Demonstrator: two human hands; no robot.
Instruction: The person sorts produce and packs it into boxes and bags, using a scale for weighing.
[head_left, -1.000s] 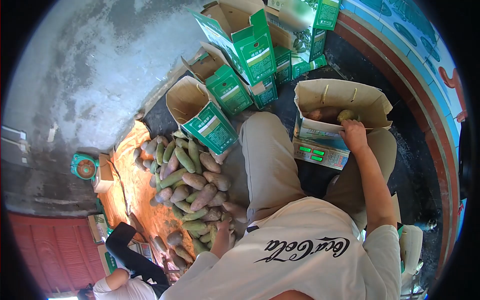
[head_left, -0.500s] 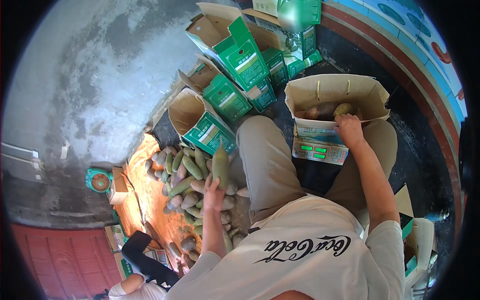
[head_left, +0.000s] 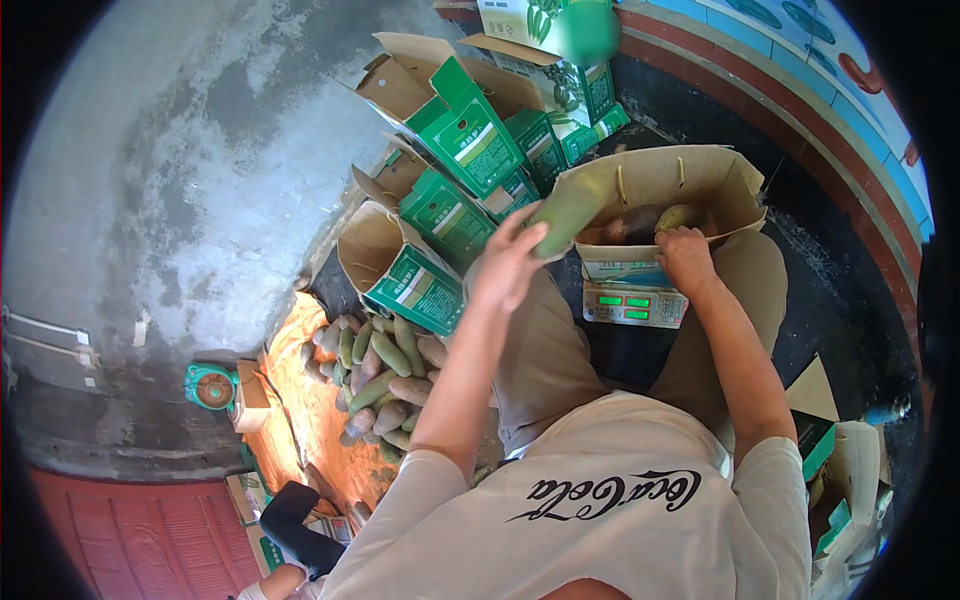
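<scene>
My left hand (head_left: 508,262) is wrapped round one end of a long green radish (head_left: 572,212), which is tilted and slightly blurred, at the left side of an open cardboard box (head_left: 718,178). My right hand (head_left: 687,260) has its fingers curled over the near rim of that box, touching it. Inside lie a reddish-brown radish (head_left: 634,224) and a yellowish-green one (head_left: 680,219). The box has cord handles and sits on a digital scale (head_left: 634,308) with lit green displays, between my knees.
A pile of green and reddish radishes (head_left: 385,375) lies on an orange sheet (head_left: 285,420) to the left. Several green cartons (head_left: 470,135) stand ahead, an open one (head_left: 415,285) near my left knee. Another person's dark-clad leg (head_left: 295,530) shows at lower left.
My left hand has carried the green radish from above the pile up and right to the box. My right hand stays at the box's near rim. The view has shifted slightly.
</scene>
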